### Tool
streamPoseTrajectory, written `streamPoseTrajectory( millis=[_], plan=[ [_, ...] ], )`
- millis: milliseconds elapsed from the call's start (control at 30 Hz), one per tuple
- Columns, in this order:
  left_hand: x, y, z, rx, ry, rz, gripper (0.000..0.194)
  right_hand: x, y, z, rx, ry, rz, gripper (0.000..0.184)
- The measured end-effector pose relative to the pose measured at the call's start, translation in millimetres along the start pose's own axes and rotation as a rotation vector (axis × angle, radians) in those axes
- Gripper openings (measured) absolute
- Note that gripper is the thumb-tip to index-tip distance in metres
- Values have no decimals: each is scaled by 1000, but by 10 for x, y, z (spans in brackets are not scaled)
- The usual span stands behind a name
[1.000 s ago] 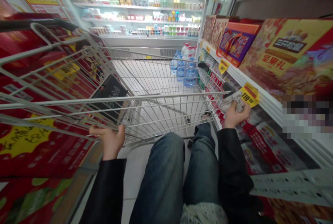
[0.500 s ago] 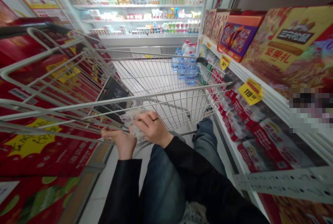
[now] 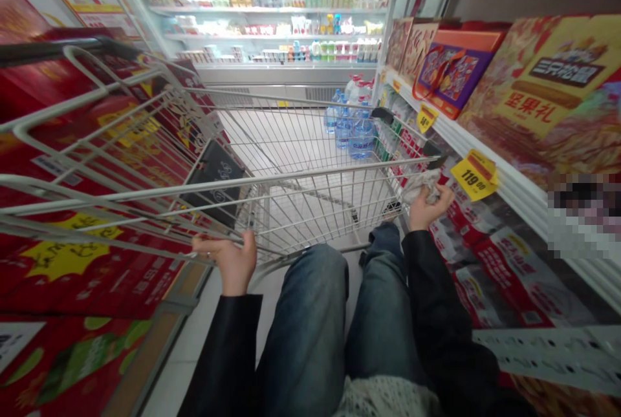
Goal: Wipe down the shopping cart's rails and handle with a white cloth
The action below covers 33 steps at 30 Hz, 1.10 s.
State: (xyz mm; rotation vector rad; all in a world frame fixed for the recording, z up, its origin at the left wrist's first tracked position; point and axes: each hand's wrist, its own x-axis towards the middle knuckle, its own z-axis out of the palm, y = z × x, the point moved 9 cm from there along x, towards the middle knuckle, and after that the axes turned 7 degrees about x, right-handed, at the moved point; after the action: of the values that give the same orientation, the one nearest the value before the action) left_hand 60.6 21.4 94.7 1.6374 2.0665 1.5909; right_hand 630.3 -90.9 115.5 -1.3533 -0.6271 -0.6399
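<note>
Crumpled clear plastic bag sits bunched in the person's right hand, fingers curled around it, just under the near right rail of a grey wire shopping cart, right of centre in the frame. The left hand is half closed on the cart's near left edge, holding nothing else that shows, its wrist running into a black sleeve. Inside the cart, a flat black rectangular item is partly hidden behind the wires. At far right, a pixelated patch hides part of the shelf display.
</note>
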Motion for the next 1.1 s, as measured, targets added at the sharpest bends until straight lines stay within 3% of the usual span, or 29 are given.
streamPoseTrajectory(
  millis=[67, 133, 233, 300, 467, 533, 600, 700, 767, 833, 900, 967, 1033, 1100],
  plan=[
    [-13, 28, -20, 8, 41, 6, 83, -144, -179, 45, 22, 3, -6, 11],
    [-24, 54, -25, 12, 67, 18, 80, -430, -553, 112, 104, -34, -43, 11],
    [-35, 78, -15, 25, 73, 27, 81, -956, -1259, 311, 262, -245, -171, 22],
    [-41, 89, -6, 36, 64, 22, 82, -1204, -1596, 364, 333, -329, -202, 29],
    [-55, 125, -13, 60, 59, 4, 82, -1448, -2036, 366, 511, -451, -142, 30],
    [-61, 134, -24, 60, 66, -2, 82, -1563, -2218, 409, 588, -526, -191, 31],
    [-68, 140, -30, 45, 65, -9, 84, -1632, -2316, 413, 636, -485, -249, 31],
    [-84, 152, -29, 7, 49, -33, 84, -1604, -2144, 394, 564, -267, -151, 36],
    [-101, 171, -33, -6, 43, -47, 83, -1586, -1987, 396, 482, -190, -52, 44],
    [-120, 201, -46, -3, 48, -51, 83, -1583, -1962, 403, 467, -218, -81, 45],
    [-134, 226, -61, -3, 54, -48, 82, -1574, -2001, 419, 483, -329, -222, 37],
    [-139, 241, -68, -15, 52, -43, 81, -1483, -1890, 427, 456, -433, -334, 30],
    [-136, 248, -64, -24, 40, -35, 80, -1200, -1507, 406, 368, -446, -312, 26],
    [-130, 249, -58, -18, 36, -30, 81, -752, -898, 340, 213, -360, -155, 25]
  ],
)
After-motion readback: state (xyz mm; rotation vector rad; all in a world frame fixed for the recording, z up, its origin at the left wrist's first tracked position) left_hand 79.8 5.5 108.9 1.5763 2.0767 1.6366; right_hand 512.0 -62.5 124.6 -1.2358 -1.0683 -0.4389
